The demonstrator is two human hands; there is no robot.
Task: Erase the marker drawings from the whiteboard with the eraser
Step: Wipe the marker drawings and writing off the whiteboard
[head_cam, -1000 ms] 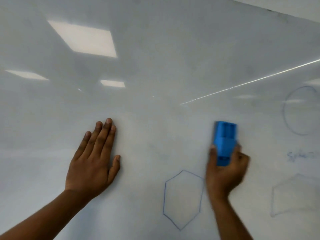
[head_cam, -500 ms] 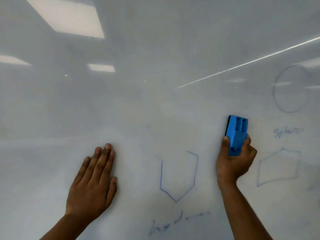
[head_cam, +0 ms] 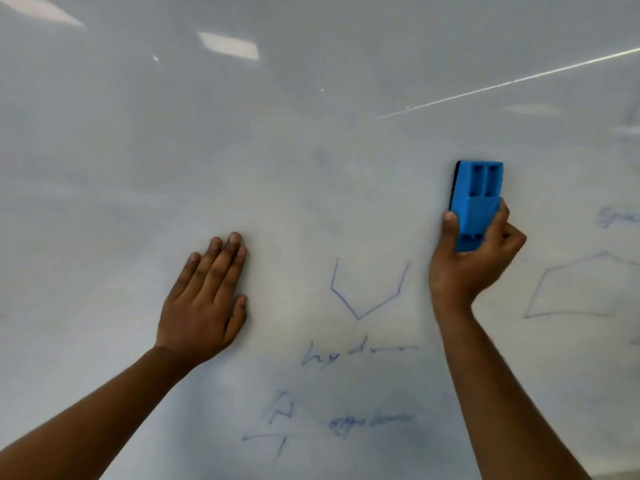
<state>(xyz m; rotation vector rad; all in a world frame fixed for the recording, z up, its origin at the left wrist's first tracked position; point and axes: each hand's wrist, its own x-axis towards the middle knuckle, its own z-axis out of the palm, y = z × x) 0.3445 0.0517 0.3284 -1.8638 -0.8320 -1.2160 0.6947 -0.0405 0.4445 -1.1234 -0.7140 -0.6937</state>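
Right hand grasps the blue eraser, held upright on the whiteboard just up-right of the half-erased hexagon. Left hand, released, lies flat left of it. Risk: a tilted pad would likely smear ink.

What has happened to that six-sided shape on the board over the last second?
The hexagon has lost its top: it was whole a second ago, half a second ago its top edge was going, and now only the lower V-shaped part is left. The right hand keeps its hold on the blue eraser, which stands above and right of the remains. The left hand stays flat on the whiteboard. The view has tilted downward, showing more scribbles below.
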